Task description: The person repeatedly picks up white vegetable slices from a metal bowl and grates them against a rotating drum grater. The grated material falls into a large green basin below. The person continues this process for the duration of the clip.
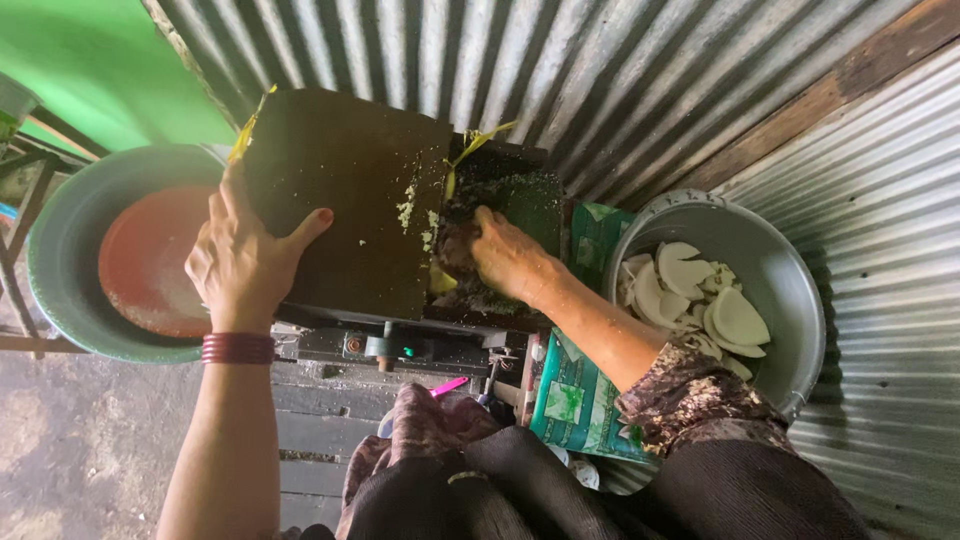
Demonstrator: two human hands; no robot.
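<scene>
A dark grating machine [345, 200] with a flat black cover stands in front of me. My left hand [240, 262] grips the cover's left edge, thumb lying on top. My right hand [505, 258] presses down into the machine's feed opening [500, 195], fingers closed on something pale that I cannot make out. White shreds cling to the cover beside the opening. A metal bowl [790, 290] at the right holds several white coconut pieces [700, 300].
A green basin [60, 270] with a reddish inner dish [145, 265] sits at the left under the machine. Corrugated metal sheets wall in the back and right. A green printed sack [575, 400] lies by my lap. Concrete floor at lower left.
</scene>
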